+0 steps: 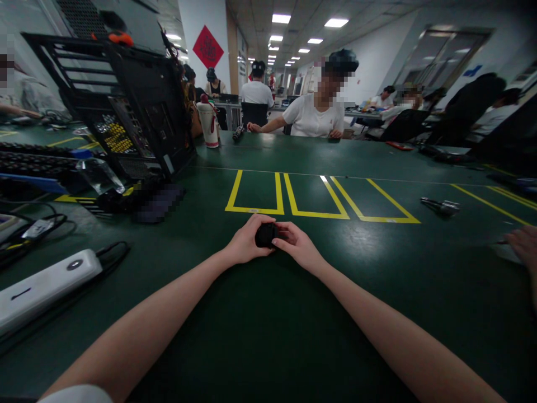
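Observation:
Straight in front of me, just short of the yellow tape frames, a small black rounded object (265,235) sits between my two hands; its exact kind does not show. My left hand (248,240) curls round its left side, thumb below and fingers over the top. From the right, the fingertips and thumb of my right hand (294,242) press on its other side. Part of the object is hidden behind the fingers. Both forearms rest low across the dark green table (260,324).
Yellow tape (255,211) marks several boxes ahead. A metal tool-like piece (442,206) lies to the right, near another person's hand (522,246). At left stand a black computer case (142,112), a water bottle (98,170) and a white device (50,285). A co-worker (314,115) sits opposite.

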Demonstrator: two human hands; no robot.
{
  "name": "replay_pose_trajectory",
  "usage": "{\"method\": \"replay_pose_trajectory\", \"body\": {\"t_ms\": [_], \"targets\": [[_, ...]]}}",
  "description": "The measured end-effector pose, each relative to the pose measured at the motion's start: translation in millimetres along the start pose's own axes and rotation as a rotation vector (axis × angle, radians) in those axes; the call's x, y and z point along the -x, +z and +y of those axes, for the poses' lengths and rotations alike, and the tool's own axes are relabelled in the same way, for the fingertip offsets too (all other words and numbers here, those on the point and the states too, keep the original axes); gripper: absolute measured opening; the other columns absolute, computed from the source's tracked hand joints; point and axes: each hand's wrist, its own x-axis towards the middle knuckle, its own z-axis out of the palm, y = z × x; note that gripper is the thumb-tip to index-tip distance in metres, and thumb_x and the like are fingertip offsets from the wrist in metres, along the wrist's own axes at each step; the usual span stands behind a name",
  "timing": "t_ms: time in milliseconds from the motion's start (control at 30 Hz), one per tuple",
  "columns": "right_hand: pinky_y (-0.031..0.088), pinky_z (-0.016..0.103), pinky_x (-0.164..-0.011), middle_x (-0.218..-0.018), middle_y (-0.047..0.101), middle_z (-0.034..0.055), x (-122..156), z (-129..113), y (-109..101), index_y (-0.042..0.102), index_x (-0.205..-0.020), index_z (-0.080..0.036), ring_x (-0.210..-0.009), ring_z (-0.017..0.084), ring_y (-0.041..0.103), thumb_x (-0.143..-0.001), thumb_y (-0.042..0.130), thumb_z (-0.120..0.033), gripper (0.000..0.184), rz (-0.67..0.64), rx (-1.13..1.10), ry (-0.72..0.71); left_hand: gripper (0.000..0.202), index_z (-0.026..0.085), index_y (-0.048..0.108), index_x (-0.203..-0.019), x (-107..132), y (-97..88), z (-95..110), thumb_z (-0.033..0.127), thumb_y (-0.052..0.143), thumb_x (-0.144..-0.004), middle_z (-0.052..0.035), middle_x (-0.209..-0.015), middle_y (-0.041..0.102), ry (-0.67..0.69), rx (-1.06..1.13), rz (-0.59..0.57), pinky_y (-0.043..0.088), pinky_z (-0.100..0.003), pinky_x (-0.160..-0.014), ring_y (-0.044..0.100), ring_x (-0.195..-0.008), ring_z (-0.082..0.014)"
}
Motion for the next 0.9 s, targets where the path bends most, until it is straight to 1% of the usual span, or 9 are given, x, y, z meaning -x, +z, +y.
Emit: {"method": "replay_pose_trajectory", "body": {"t_ms": [67, 200, 467, 567, 733, 833, 900], "targets": [[0.042, 0.041, -0.09, -0.108, 0.052, 0.0032, 0.4, 0.3, -0.1, 0.047, -0.101, -0.023, -0.103, 0.018, 0.051, -0.071, 0.061, -0.027, 0.033, -0.013, -0.013, -0.012, 0.058, 0.028, 0.039, -0.112, 0.2, -0.2, 0.2, 0.02, 0.066, -0.061, -0.0042, -0.112, 0.044, 0.0, 0.003, -0.001, 0.041, -0.042, -0.085, 0.046, -0.104, -0.0233], [0.042, 0.04, -0.09, -0.107, 0.052, 0.0027, 1.7, 0.2, 0.4, 0.046, -0.099, -0.023, -0.104, 0.018, 0.051, -0.068, 0.064, -0.024, 0.036, -0.027, -0.034, -0.038, 0.059, 0.027, 0.039, -0.113, 0.5, -0.2, 0.1, 0.018, 0.066, -0.061, -0.0039, -0.112, 0.044, 0.011, -0.004, 0.004, 0.041, -0.041, -0.085, 0.046, -0.104, -0.0229], [0.046, 0.039, -0.085, -0.103, 0.053, 0.0023, 2.3, -3.9, 0.7, 0.047, -0.094, -0.023, -0.099, 0.018, 0.054, -0.073, 0.059, -0.027, 0.025, -0.005, -0.072, -0.015, 0.058, 0.028, 0.039, -0.113, 1.4, -1.9, 3.4, 0.021, 0.066, -0.063, -0.0039, -0.113, 0.043, -0.009, -0.008, -0.008, 0.043, -0.04, -0.084, 0.046, -0.103, -0.0222], [0.045, 0.038, -0.087, -0.105, 0.053, 0.0024, 2.2, -4.1, 0.1, 0.047, -0.096, -0.023, -0.1, 0.018, 0.054, -0.073, 0.058, -0.026, 0.026, -0.007, -0.043, -0.028, 0.058, 0.027, 0.039, -0.113, 1.1, -1.7, 2.9, 0.022, 0.066, -0.062, -0.0041, -0.113, 0.043, -0.001, -0.008, -0.005, 0.043, -0.04, -0.084, 0.046, -0.103, -0.0222], [0.041, 0.04, -0.092, -0.109, 0.052, 0.004, 1.0, -0.9, -1.5, 0.046, -0.106, -0.023, -0.105, 0.018, 0.051, -0.074, 0.057, -0.026, 0.034, -0.01, 0.022, -0.001, 0.057, 0.027, 0.038, -0.113, 0.9, -1.2, 1.2, 0.021, 0.066, -0.063, -0.0043, -0.113, 0.043, 0.006, -0.006, -0.009, 0.043, -0.039, -0.084, 0.046, -0.103, -0.0216], [0.041, 0.04, -0.091, -0.109, 0.051, 0.0035, 1.0, 1.2, -1.5, 0.047, -0.104, -0.023, -0.106, 0.018, 0.05, -0.075, 0.057, -0.024, 0.031, -0.029, 0.026, -0.027, 0.058, 0.026, 0.039, -0.113, 0.4, -0.6, 0.3, 0.021, 0.066, -0.062, -0.0046, -0.112, 0.043, 0.018, -0.012, -0.001, 0.042, -0.039, -0.086, 0.046, -0.104, -0.0221], [0.043, 0.039, -0.089, -0.109, 0.05, 0.0029, 1.9, 1.3, -1.0, 0.045, -0.103, -0.024, -0.107, 0.018, 0.049, -0.073, 0.058, -0.021, 0.032, -0.037, 0.026, -0.058, 0.058, 0.026, 0.039, -0.113, 0.0, -0.2, -0.2, 0.02, 0.066, -0.062, -0.0048, -0.113, 0.043, 0.024, -0.014, 0.0, 0.042, -0.039, -0.086, 0.046, -0.104, -0.0222]]}}
